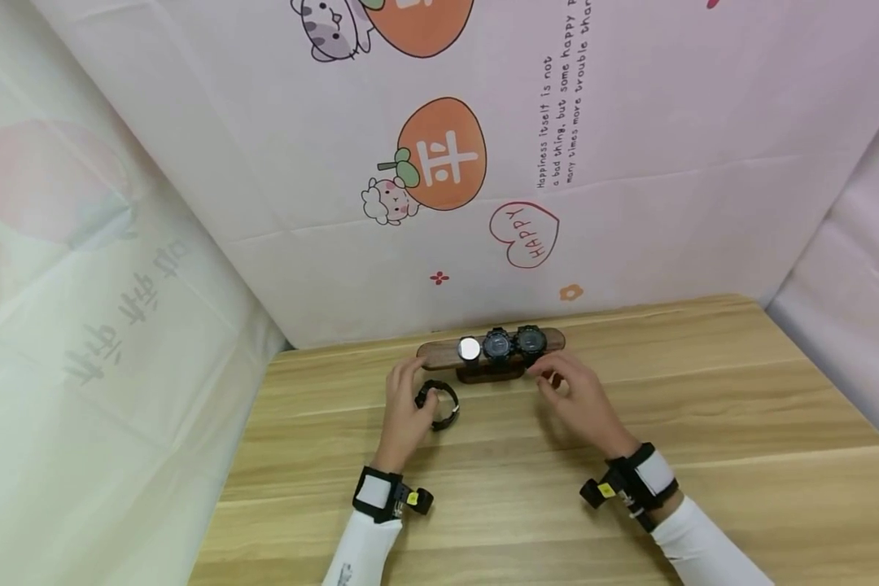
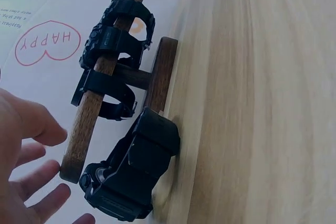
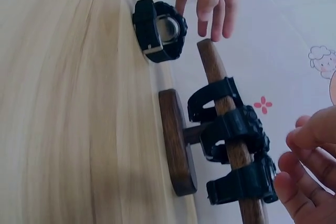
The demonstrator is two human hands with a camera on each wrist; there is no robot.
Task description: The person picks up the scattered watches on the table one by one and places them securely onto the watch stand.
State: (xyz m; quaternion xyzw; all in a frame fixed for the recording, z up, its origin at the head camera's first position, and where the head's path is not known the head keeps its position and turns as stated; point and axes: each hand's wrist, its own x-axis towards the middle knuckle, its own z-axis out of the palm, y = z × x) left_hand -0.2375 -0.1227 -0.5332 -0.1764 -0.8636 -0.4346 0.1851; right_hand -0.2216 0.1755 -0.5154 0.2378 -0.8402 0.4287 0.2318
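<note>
A dark wooden watch stand [image 1: 437, 356] bears three black-strapped watches round its bar: one with a bright, pale-looking face [image 1: 469, 349] and two chunky dark ones [image 1: 496, 346]. Another black watch [image 2: 131, 177] stands on its side on the table by the stand's left end, its strap a closed loop. My left hand [image 1: 404, 417] is beside that watch, fingers spread and reaching to the bar's left tip; whether they touch it I cannot tell. Near the right end of the stand hovers my right hand [image 1: 580, 403], fingers loosely bent and holding nothing.
The stand sits near the back edge of a wood-grain table [image 1: 513, 505]. Behind it rises a white printed cloth [image 1: 322, 268], with more cloth at the left and right sides. Each wrist wears a black strap with a small camera.
</note>
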